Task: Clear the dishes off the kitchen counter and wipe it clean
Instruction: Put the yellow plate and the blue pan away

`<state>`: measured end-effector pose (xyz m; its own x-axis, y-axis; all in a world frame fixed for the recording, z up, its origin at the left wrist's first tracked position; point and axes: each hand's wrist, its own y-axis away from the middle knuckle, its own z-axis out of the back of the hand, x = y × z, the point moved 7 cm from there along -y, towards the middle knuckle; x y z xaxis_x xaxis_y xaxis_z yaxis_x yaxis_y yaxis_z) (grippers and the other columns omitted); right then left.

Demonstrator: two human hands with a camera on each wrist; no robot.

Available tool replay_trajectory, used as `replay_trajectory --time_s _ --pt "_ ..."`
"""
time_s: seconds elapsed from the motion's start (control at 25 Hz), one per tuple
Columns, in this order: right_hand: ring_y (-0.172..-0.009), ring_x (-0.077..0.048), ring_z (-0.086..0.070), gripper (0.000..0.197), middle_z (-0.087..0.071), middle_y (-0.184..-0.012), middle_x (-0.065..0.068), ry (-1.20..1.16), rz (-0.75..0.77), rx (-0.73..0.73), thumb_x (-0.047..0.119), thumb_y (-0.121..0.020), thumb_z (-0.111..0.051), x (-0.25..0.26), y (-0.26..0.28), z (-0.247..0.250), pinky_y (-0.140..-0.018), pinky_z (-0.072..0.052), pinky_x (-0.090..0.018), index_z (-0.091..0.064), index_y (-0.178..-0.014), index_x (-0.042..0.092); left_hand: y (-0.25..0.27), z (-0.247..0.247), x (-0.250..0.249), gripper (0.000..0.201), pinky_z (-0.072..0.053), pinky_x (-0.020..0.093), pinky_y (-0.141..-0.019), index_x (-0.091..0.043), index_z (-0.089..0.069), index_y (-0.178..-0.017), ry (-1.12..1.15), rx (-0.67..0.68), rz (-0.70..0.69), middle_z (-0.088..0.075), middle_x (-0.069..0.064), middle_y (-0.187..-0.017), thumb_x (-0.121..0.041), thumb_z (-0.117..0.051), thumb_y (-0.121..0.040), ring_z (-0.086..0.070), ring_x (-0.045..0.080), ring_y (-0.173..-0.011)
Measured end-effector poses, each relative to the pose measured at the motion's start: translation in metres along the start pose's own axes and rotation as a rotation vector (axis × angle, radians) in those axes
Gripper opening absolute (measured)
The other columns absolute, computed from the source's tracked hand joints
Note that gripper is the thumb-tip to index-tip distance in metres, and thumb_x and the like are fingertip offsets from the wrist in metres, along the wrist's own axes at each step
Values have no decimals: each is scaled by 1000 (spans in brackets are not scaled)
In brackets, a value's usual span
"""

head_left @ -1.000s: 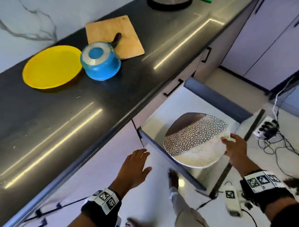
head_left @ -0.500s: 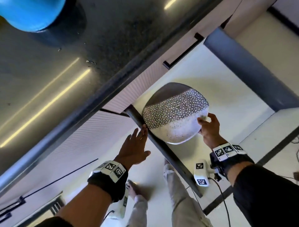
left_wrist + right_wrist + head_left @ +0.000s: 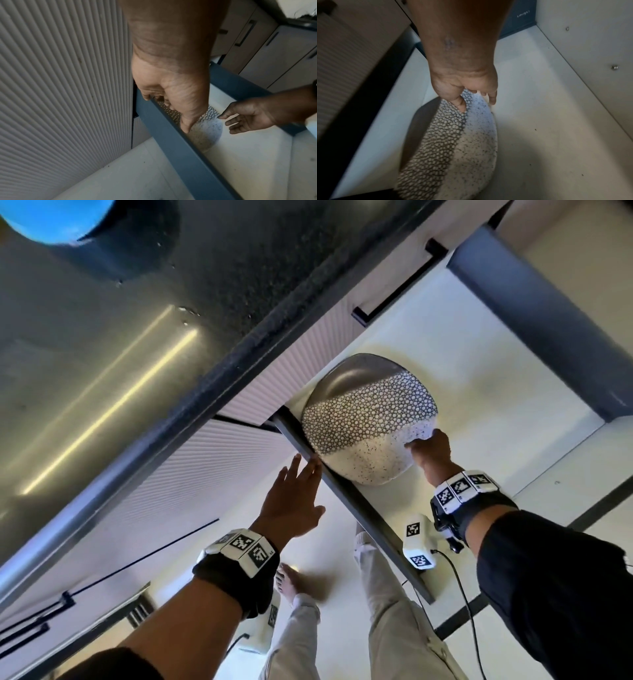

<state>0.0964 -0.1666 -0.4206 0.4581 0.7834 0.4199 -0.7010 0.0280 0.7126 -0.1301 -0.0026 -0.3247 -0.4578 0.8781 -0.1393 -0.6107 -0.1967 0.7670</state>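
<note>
Gleaming plate, grey, honeycombed, speckled.

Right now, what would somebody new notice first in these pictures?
First, the spotty patterned plate going into the open drawer, with the right hand pinching its rim. Next, the left hand resting its straight fingers on the drawer's dark front edge. A blue pot sits on the counter above.

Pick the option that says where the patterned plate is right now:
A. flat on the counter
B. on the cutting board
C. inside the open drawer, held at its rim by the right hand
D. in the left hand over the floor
C: the right hand pinches the plate rim inside the open drawer.
</note>
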Motion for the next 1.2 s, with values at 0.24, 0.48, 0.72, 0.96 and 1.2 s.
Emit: replay_trajectory --time_s 0.24,0.48,0.72,0.96,1.2 --pt "-78 -11 -70 5 -74 -92 -16 -255 536 -15 12 -81 -74 111 119 61 -74 -50 -21 -71 -85 14 88 103 -30 44 -33 32 -109 -25 -50 -138 263 -360 -196 -39 -4 -153 -39 -52 -96 -34 16 -141" --pt "-57 -11 -64 15 -69 -65 -2 -309 1145 120 14 -92 -66 271 320 80 -59 -51 -23 -68 -78 6 209 239 26 18 -50 30 -65 -27 -62 -89 352 -896 -294 -66 -11 -86 -44 -56 -93 -61 10 -80" --pt "-62 -2 -60 19 -64 -67 9 -76 1324 97 25 -79 -80 395 410 -27 -65 -52 -26 -64 -73 18 239 298 259 23 -53 31 -71 -25 -61 -84 989 -1097 152 -68 -5 -82 -47 -66 -86 -66 14 -77" --pt "-112 -25 -51 32 -51 -121 -4 429 1432 19 25 -82 -75 463 448 -122 -92 -46 -42 -63 -110 17 208 294 382 29 -58 46 -76 -9 -45 -121 1918 -709 260 -59 17 -93 -26 -55 -100 -67 32 -73" --pt "-118 -19 -45 28 -47 -124 1 425 1374 32 27 -83 -75 473 443 -137 -95 -40 -34 -62 -107 20 194 298 425 46 -54 32 -44 -12 -31 -117 1697 -875 494 -57 17 -101 -16 -67 -88 -70 31 -60"
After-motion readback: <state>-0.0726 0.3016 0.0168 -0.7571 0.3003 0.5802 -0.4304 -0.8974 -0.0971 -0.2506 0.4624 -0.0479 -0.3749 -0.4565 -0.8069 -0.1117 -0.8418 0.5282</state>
